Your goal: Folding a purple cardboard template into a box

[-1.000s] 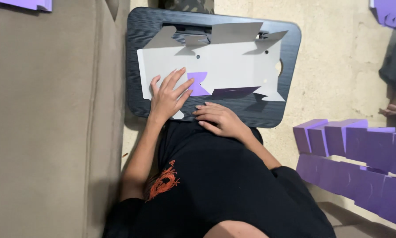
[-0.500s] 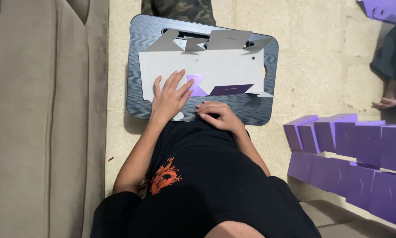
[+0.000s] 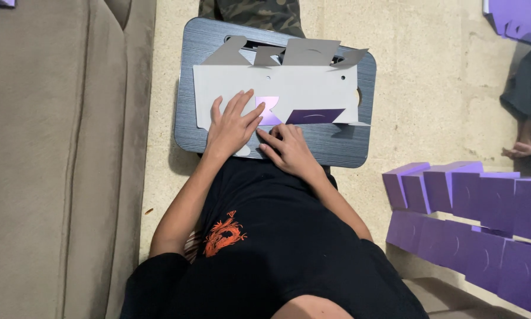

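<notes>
A flat grey cardboard box blank [image 3: 301, 88] with purple flaps lies unfolded on a dark wood-grain lap tray [image 3: 360, 147]. My left hand [image 3: 229, 127] lies flat on the blank's near left part, fingers spread and pressing down. My right hand [image 3: 289, 150] sits beside it at the blank's near edge. Its curled fingertips touch the card just below a pale purple flap [image 3: 268, 109]. A darker purple flap [image 3: 314, 116] lies to the right of both hands. Neither hand lifts anything.
A beige sofa [image 3: 59, 159] fills the left side. Rows of folded purple boxes [image 3: 472, 218] stand on the floor at the right. Another person's foot [image 3: 518, 149] shows at the right edge. Camouflage fabric [image 3: 251, 13] lies beyond the tray, and more purple card [image 3: 513, 16] at the top right.
My right hand has slid forward from the tray's near rim onto the blank's near edge, next to my left hand. My left hand stays pressed flat. The view has shifted.
</notes>
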